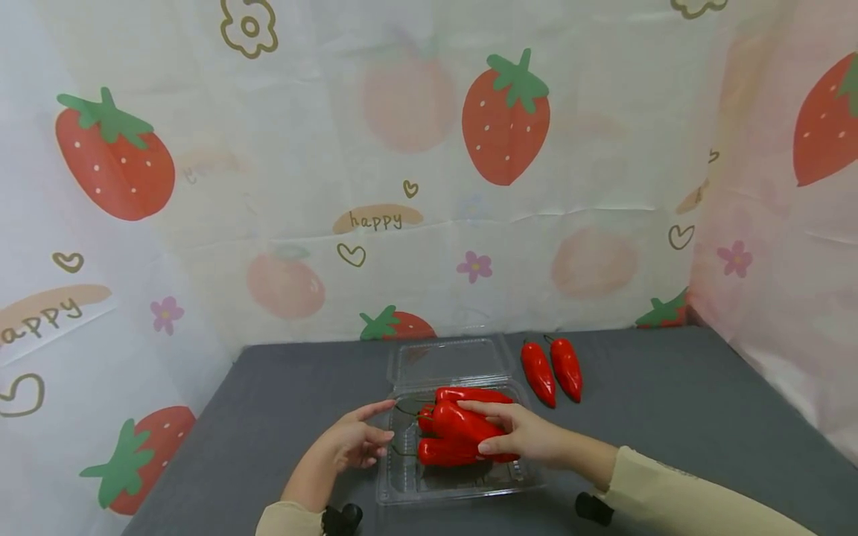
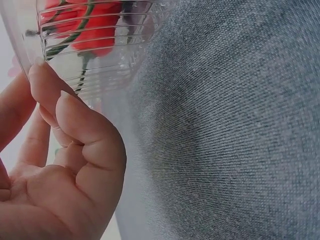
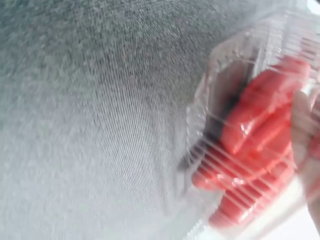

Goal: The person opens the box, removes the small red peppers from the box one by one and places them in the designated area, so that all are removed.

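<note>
A clear plastic clamshell box [image 1: 402,484] stands with its lid [image 1: 452,361] folded back. Several glossy red chili peppers [image 1: 445,452] with thin dark green stems lie in it, stems toward the left. My right hand [image 1: 529,435] reaches in from the right and holds a red chili pepper [image 1: 462,422] on top of the pile, thumb on the near side and fingers on the far side. In the right wrist view the peppers [image 3: 270,110] look blurred through the ribbed wall. My left hand [image 1: 351,439] is at the box's left side, fingertips [image 2: 42,75] right at the rim.
Two more red chili peppers [image 1: 551,371] lie on the dark grey tabletop [image 1: 657,402], behind and to the right of the box. A curtain [image 1: 429,164] printed with strawberries hangs round the back and sides.
</note>
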`<state>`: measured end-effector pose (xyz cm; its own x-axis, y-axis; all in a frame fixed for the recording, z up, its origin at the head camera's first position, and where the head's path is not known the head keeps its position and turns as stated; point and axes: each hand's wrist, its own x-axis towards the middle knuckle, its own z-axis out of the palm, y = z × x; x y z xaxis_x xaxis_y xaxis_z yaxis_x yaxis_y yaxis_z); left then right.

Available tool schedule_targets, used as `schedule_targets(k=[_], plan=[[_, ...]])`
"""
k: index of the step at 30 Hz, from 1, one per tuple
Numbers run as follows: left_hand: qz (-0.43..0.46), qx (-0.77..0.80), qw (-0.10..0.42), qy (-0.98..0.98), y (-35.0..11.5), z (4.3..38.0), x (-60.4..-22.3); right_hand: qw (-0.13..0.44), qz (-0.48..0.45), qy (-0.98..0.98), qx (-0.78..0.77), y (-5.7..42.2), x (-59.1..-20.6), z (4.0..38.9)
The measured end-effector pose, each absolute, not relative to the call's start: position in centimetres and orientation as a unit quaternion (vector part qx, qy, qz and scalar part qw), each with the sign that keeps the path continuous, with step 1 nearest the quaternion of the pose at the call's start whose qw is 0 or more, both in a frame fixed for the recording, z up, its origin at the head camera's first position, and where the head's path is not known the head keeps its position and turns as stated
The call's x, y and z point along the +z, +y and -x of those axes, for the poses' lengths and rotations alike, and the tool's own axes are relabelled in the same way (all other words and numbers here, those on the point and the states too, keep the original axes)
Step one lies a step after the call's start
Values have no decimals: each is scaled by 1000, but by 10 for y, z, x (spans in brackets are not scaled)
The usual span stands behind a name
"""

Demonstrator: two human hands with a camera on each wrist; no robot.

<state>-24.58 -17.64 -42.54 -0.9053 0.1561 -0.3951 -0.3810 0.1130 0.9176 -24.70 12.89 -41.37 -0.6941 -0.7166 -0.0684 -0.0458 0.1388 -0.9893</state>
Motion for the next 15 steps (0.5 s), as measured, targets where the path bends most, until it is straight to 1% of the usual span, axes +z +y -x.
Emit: schedule_targets(k=[6, 15], plan=[[72, 663, 204, 717, -177, 245, -425, 234, 246, 711, -616, 139, -405, 247], [70, 663, 207, 716, -176, 245, -425, 182, 227, 721, -629, 151, -393, 246]])
